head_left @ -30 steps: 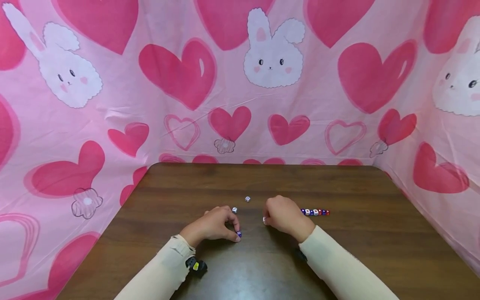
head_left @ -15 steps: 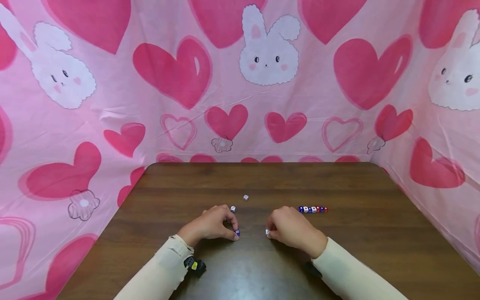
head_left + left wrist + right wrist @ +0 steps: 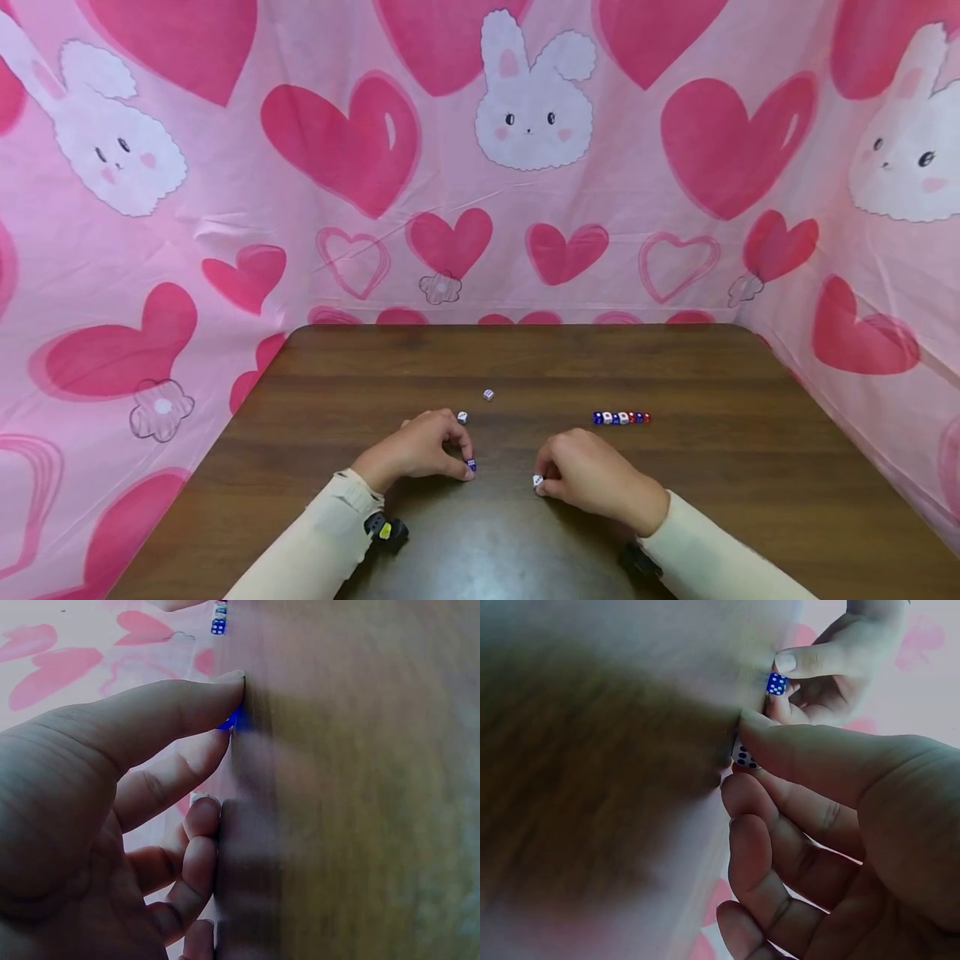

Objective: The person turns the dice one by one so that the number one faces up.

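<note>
Pinching a blue die (image 3: 471, 465), a white die (image 3: 537, 481)
Left hand (image 3: 422, 447) squeezes blue, right hand (image 3: 596, 477) squeezes white; dice row (image 3: 622, 418) at right hand's one o'clock.

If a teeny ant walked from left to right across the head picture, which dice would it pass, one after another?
Nearer loose white die → blue die pinched by the left hand → farther loose white die → held white die in the right hand → row of red, white and blue dice.
</note>
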The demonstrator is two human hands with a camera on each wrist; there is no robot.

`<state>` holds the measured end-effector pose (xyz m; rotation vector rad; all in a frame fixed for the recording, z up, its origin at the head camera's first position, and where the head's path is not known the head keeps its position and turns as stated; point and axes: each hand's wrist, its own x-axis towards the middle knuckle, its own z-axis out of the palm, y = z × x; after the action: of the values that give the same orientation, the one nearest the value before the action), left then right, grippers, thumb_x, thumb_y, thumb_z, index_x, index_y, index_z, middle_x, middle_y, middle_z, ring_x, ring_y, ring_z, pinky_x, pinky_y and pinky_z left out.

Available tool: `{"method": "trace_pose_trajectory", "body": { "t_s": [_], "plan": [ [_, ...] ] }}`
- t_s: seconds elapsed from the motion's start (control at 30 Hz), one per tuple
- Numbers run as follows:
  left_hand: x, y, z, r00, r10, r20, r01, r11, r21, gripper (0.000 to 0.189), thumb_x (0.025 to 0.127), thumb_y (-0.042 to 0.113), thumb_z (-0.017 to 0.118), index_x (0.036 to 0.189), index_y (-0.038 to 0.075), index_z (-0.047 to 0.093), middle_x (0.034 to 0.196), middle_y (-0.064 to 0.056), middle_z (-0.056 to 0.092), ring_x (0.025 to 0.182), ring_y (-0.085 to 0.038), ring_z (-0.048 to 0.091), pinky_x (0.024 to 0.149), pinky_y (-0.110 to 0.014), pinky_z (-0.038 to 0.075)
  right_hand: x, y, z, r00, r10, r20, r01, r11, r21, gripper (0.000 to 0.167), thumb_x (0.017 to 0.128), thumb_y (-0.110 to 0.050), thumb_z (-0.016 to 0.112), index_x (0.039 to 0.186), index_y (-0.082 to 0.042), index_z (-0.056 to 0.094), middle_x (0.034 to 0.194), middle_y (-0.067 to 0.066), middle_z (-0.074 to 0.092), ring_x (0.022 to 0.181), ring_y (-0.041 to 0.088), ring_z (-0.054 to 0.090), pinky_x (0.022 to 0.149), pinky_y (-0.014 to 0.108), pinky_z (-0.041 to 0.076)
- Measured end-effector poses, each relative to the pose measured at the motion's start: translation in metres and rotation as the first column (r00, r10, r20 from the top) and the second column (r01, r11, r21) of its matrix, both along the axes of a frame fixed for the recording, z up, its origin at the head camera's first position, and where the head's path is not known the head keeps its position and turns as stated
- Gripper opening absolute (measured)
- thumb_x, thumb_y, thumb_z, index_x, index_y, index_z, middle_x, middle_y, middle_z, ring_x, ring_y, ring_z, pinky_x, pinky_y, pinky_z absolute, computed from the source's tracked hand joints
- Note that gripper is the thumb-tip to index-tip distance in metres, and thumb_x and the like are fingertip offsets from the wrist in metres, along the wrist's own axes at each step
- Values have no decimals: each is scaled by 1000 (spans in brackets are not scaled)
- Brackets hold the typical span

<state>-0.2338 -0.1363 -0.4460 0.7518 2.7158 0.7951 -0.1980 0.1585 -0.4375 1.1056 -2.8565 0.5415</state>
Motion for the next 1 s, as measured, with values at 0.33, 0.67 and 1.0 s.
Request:
{"method": "trace_pose_trajectory", "body": {
  "t_s": [0.33,0.67,1.0],
  "plan": [
    [-2,1,0,1000,-4,-15,4,1000,-12,22,77,43,91,76,39,69,94,14,60,94,-9,53,88,-49,30,0,0,3,1000,9,6,-9,1000,-17,21,77,-26,91,89,-20,74,69,-17,57,64,-4,49,62,23,45],
    [-1,0,2,1000,-8,-3,8,1000,-5,22,77,42,91,76,38,70,93,12,60,94,-11,53,87,-49,29,1,-4,0,999,47,-27,-48,999,-25,14,80,-22,88,88,-20,77,76,-14,57,67,-2,47,63,21,44],
    [0,-1,0,1000,-10,8,10,1000,8,20,78,41,91,77,38,70,94,13,60,95,-11,53,89,-51,29,1,-4,0,999,51,-13,-51,998,-35,10,83,-20,86,86,-21,76,78,-14,61,69,-3,51,64,21,47]
  ]
}}
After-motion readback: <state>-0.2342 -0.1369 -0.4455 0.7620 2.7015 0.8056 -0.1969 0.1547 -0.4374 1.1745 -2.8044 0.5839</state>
